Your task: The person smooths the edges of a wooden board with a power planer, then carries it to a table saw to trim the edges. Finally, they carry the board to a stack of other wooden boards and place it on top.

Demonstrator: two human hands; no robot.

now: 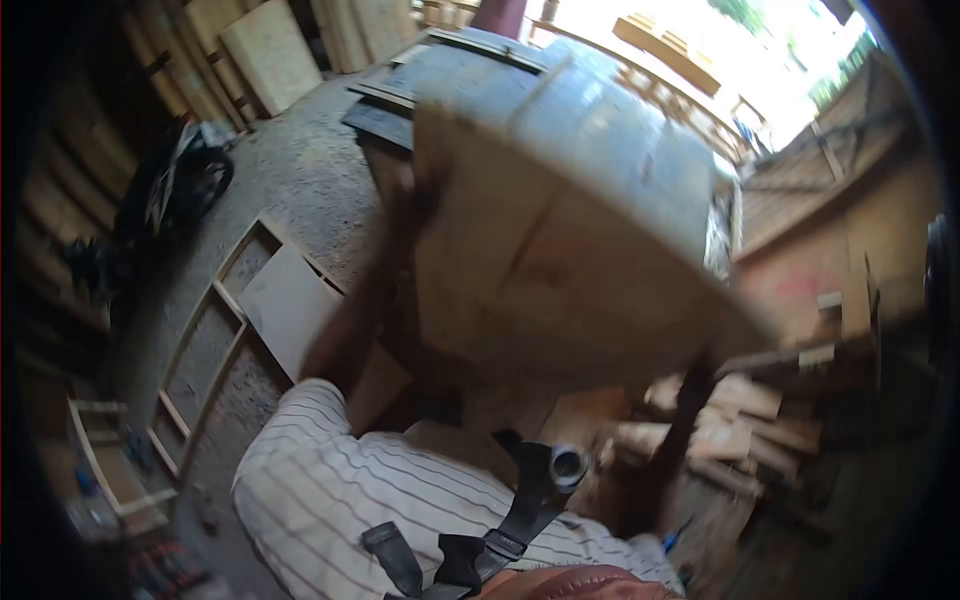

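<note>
Nearest, a striped sleeve and dark harness straps below the big plywood board. Held up tilted in front of the camera, that board, blurred, filling the middle of the view. Left hand up at the board's left edge, pressed to it, apparently gripping the edge, fingers smeared by blur. Right hand under the board's lower right corner, dark and blurred; grip impossible to make out, though touching the underside. Just below the board, to the right, a heap of short wood offcuts. To the left of the board, flat on the gravel floor, a long wooden frame with a pale panel lying over part of it. Lower left of the board, well apart, a smaller open frame. Behind the board, a grey-blue sheet or drum-like surface, touching or just beside its top edge; cannot tell which. Farther left of the board, a dark machine. Beyond the board, leaning sheets against a wall.
</note>
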